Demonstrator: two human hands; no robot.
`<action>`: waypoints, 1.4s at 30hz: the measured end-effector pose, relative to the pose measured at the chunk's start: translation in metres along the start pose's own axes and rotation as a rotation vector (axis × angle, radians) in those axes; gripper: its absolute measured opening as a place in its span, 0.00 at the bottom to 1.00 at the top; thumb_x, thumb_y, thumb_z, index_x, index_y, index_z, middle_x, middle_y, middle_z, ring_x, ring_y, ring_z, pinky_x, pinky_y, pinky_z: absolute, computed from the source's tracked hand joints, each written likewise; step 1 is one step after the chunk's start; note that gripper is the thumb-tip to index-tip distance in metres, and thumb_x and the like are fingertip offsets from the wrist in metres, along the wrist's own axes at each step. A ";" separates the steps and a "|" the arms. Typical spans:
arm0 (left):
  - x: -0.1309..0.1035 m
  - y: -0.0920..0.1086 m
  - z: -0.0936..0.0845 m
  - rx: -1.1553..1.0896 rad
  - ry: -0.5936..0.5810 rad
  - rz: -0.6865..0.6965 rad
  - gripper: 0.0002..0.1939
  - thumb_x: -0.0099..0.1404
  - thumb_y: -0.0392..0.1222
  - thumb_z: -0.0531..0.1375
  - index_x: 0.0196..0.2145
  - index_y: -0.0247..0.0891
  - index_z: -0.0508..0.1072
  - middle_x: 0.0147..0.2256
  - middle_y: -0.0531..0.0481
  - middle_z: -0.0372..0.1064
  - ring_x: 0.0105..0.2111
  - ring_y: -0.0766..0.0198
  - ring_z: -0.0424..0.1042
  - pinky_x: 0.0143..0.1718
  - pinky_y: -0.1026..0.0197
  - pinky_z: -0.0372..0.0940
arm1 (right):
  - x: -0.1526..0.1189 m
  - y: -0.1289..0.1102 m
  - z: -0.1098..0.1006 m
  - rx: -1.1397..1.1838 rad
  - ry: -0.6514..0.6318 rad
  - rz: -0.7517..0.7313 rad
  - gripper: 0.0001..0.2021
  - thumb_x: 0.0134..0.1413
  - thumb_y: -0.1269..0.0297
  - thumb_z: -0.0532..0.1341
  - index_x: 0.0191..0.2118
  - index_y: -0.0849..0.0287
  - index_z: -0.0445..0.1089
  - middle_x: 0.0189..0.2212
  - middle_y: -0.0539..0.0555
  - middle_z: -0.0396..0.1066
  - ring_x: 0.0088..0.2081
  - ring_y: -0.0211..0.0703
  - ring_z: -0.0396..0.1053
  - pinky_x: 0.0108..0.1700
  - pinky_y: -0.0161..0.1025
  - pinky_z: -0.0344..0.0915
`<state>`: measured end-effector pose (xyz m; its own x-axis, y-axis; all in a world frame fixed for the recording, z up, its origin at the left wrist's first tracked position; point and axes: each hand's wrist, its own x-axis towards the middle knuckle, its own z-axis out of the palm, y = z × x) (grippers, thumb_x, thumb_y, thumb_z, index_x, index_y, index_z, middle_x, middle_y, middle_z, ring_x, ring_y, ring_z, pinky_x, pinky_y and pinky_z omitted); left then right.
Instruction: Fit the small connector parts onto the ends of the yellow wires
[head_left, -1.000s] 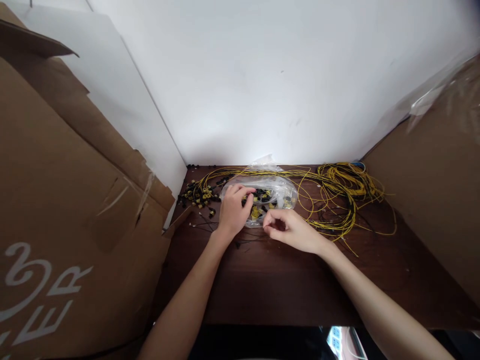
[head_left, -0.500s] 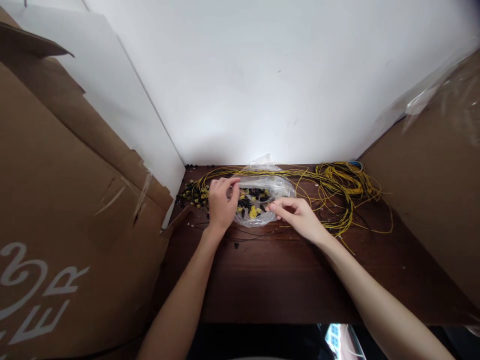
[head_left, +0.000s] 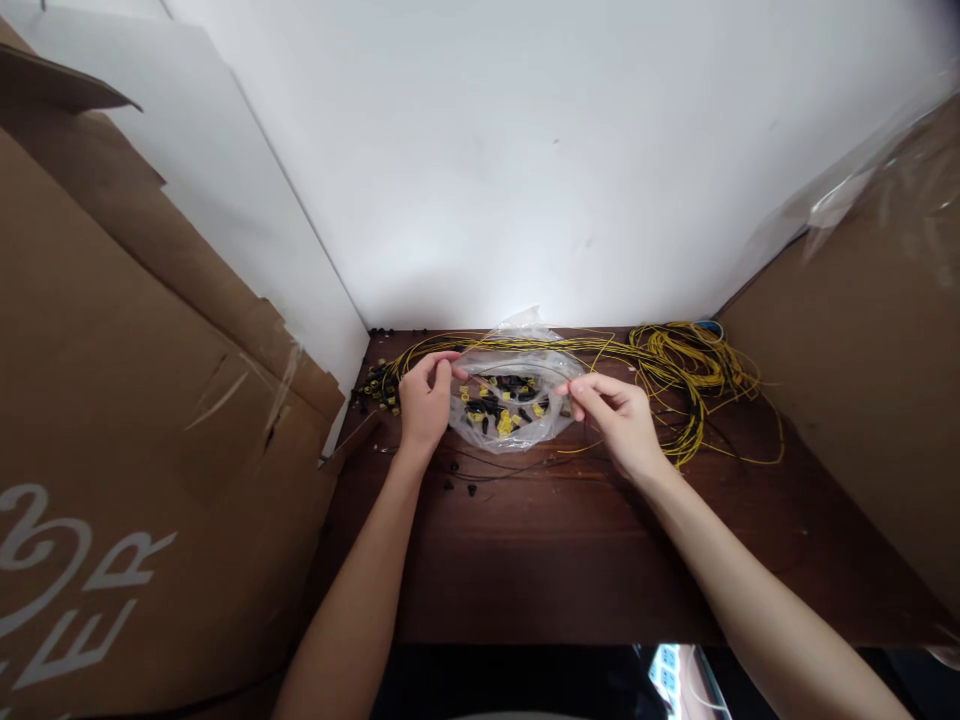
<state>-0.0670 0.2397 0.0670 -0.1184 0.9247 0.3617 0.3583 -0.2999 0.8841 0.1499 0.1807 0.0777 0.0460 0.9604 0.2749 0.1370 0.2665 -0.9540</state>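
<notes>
A thin dark wire [head_left: 517,364] arches between my two hands above a clear plastic bag [head_left: 551,428]. My left hand [head_left: 426,405] pinches its left end with thumb and forefinger. At the other end, my right hand [head_left: 621,420] is closed on the wire, with a small reddish bit showing by the fingertips. Yellow and black connector pieces [head_left: 504,420] lie in the bag below. Behind the hands runs a bundle of yellow and black wires [head_left: 525,345], and its left end meets a heap of small yellow and black connectors [head_left: 375,388].
Coiled yellow wires [head_left: 697,365] lie at the right back of the brown table [head_left: 540,570]. A few small black pieces [head_left: 472,490] sit in front of the bag. Cardboard boxes flank both sides [head_left: 165,400] [head_left: 870,340], and a white wall [head_left: 525,180] stands behind.
My hands have moved apart, the left one leftward and the right one rightward. The dark wire now shows stretched in an arc between them. More small black pieces lie before the bag.
</notes>
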 end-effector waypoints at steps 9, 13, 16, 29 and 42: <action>-0.012 0.012 0.010 0.011 -0.294 0.133 0.14 0.63 0.46 0.54 0.34 0.34 0.76 0.26 0.49 0.72 0.30 0.64 0.69 0.33 0.64 0.61 | 0.003 0.005 -0.002 0.268 0.120 0.065 0.11 0.54 0.57 0.59 0.32 0.59 0.72 0.16 0.46 0.54 0.20 0.34 0.52 0.24 0.34 0.52; -0.022 0.022 0.019 -0.105 -0.483 0.094 0.16 0.64 0.46 0.53 0.34 0.32 0.76 0.23 0.50 0.70 0.25 0.66 0.65 0.29 0.65 0.59 | 0.001 0.003 -0.002 0.323 0.005 0.053 0.09 0.54 0.59 0.60 0.31 0.59 0.73 0.15 0.46 0.56 0.20 0.33 0.53 0.26 0.35 0.53; -0.028 0.030 0.024 -0.272 -0.603 0.056 0.16 0.65 0.46 0.52 0.33 0.32 0.75 0.22 0.51 0.67 0.22 0.69 0.62 0.26 0.65 0.57 | -0.002 0.001 0.001 0.224 -0.155 0.095 0.11 0.53 0.57 0.60 0.30 0.60 0.73 0.16 0.47 0.59 0.21 0.33 0.55 0.26 0.35 0.55; -0.024 0.031 0.021 -0.642 -0.490 -0.063 0.15 0.64 0.50 0.53 0.26 0.36 0.67 0.36 0.45 0.70 0.36 0.62 0.69 0.41 0.58 0.64 | -0.002 0.006 0.009 0.034 -0.525 0.279 0.16 0.51 0.52 0.60 0.31 0.63 0.72 0.19 0.48 0.65 0.22 0.32 0.61 0.25 0.32 0.59; -0.034 0.028 0.026 0.051 -0.599 0.354 0.15 0.66 0.41 0.49 0.27 0.35 0.71 0.25 0.50 0.68 0.27 0.66 0.65 0.31 0.64 0.57 | 0.000 0.004 -0.003 0.077 -0.557 0.377 0.17 0.51 0.52 0.60 0.32 0.64 0.73 0.15 0.44 0.56 0.18 0.28 0.51 0.20 0.30 0.46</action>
<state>-0.0290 0.2059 0.0717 0.5396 0.7478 0.3870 0.3257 -0.6092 0.7230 0.1534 0.1814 0.0741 -0.4432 0.8818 -0.1613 0.1397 -0.1098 -0.9841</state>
